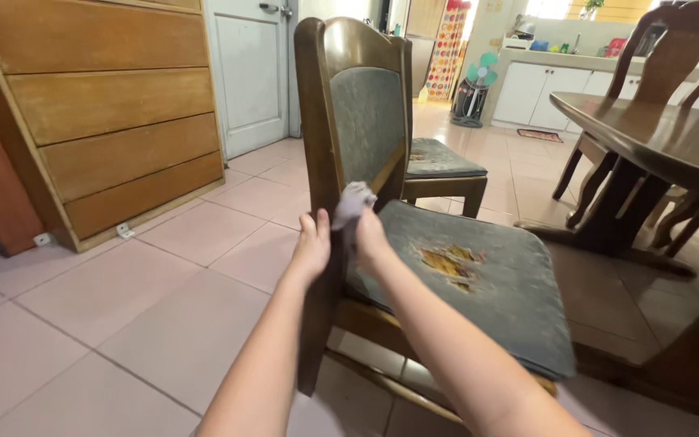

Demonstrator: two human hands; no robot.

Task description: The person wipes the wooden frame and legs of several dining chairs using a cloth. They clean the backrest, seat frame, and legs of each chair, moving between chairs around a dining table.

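Both hands reach out to a wooden chair (349, 48) standing in the middle of the scene on a pink tiled floor (82, 307). The left hand (311, 244) rests against the chair's near left post, its fingers curled round the wood. The right hand (368, 239) sits just beside it, clenched on a small grey cloth (351, 202) that it presses against the frame where the back meets the seat. The chair's grey seat cushion (487, 307) is worn through in the middle, showing yellow padding. A second chair (438, 166) stands behind it. To the right is a dark wooden surface (657, 133); to the far left, a wooden chest of drawers (107, 105) beside a white door (248, 73)
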